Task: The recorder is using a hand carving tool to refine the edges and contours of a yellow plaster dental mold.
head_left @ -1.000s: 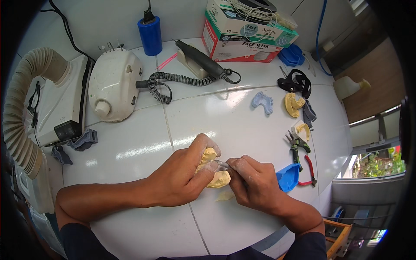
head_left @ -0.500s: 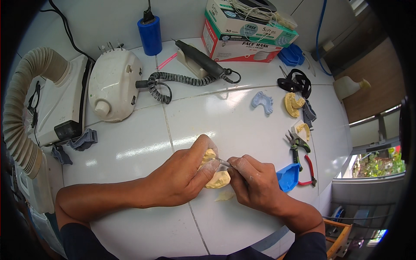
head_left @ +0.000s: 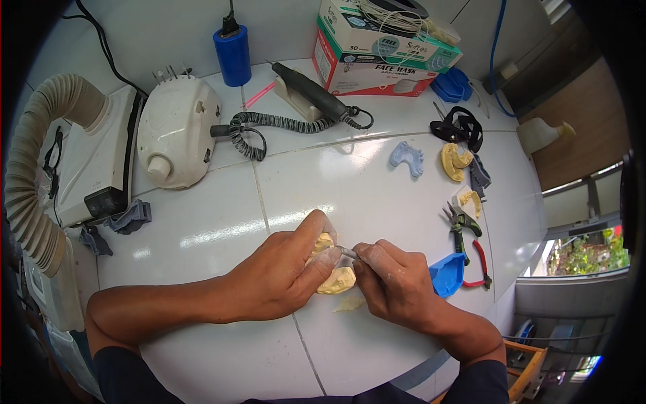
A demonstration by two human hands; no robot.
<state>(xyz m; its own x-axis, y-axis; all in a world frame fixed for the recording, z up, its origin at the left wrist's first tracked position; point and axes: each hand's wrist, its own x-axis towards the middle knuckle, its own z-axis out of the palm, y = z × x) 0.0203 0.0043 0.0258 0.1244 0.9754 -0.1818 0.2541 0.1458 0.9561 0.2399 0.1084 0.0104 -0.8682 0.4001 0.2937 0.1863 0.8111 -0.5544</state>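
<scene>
My left hand (head_left: 286,271) is closed round a pale yellow plaster dental cast (head_left: 337,281), whose lower part shows below the thumb and a smaller part between thumb and forefinger. My right hand (head_left: 397,279) pinches a thin grey metal hand tool (head_left: 347,252) close to the cast. Its tip reaches to the left thumb and the cast; the working end is hidden, so I cannot tell its exact kind. White dust coats the fingers of both hands. Pale yellow shavings (head_left: 349,304) lie on the white tiled worktop (head_left: 215,350) under the cast.
On the right lie pliers (head_left: 464,222), red-handled cutters (head_left: 481,266), a blue tray (head_left: 447,275), yellow casts (head_left: 454,163) and a light blue dental impression (head_left: 408,160). Behind stand a black handpiece (head_left: 311,92), a white control unit (head_left: 178,131) and mask boxes (head_left: 383,67). A ribbed hose (head_left: 30,161) curves at left.
The cast has shifted very slightly to the left in my left hand. Both hands stay almost in the same place, and the tool remains against the cast area.
</scene>
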